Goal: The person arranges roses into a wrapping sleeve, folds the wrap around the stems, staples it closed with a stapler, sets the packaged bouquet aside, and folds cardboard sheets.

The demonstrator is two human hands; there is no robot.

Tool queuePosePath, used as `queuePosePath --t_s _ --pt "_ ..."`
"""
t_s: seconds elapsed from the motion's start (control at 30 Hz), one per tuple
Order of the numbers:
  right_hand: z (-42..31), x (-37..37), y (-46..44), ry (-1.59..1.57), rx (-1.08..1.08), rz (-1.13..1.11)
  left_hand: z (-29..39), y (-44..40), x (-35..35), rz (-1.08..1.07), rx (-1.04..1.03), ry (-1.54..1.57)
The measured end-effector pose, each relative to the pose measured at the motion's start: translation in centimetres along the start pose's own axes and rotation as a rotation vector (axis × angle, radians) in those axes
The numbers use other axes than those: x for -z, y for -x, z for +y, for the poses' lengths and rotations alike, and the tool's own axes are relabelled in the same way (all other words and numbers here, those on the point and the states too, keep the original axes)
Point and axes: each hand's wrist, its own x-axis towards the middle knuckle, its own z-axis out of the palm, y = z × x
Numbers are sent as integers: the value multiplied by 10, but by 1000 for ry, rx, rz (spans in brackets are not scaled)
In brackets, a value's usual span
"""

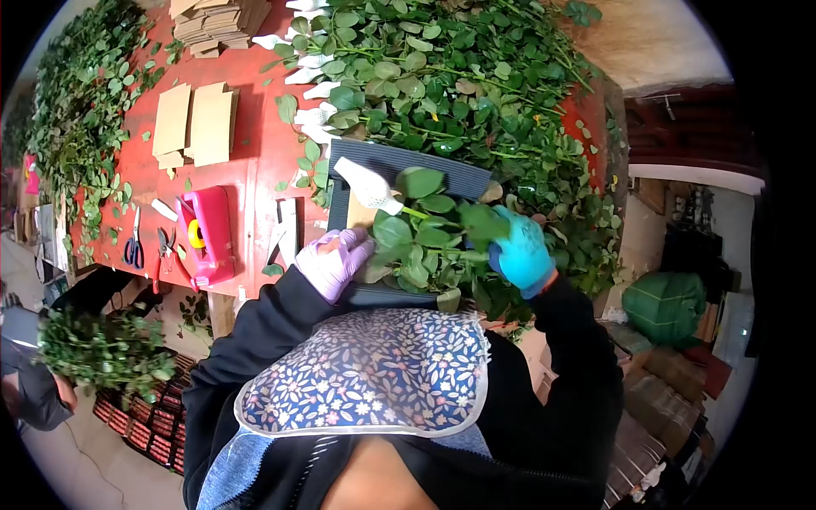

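At the near side of the red table [255, 174], 1 netted rose [376, 189] is held over a cardboard piece [360, 212], with a dark ridged board [425, 163] just beyond. Its white head is pointed left, like the netted heads [319, 126] in the row behind, apparently so that the blooms are kept aligned. The leafy stem is gripped by the right hand [523, 252], its gloved fingers closed well apart from the head, presumably so that the bud is spared pressure. The left hand [334, 262] is rested against the cardboard, seemingly to steady it; its fingers are curled, but whether anything is pinched cannot be told among the leaves. A pink tape dispenser [215, 246] and scissors [136, 229] are set leftward, probably to be reached without foliage being disturbed.
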Motion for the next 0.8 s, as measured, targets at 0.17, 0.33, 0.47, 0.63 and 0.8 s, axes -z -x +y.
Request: queuePosePath --t_s 0.17,0.33,0.47,0.63,0.8 --pt "-16 32 -8 -337 42 144 7 -5 17 -60 -52 -126" --pt "-6 28 -32 -607 16 -543 -4 3 -9 24 45 -108" --pt "25 -3 -60 -773 -223 -959 5 -5 10 82 -113 -109" --pt "48 -20 -68 -905 -137 -1040 8 -5 20 45 -61 -109" --pt "52 -37 -70 -874 -94 -1019 13 -25 37 -13 -70 -93"
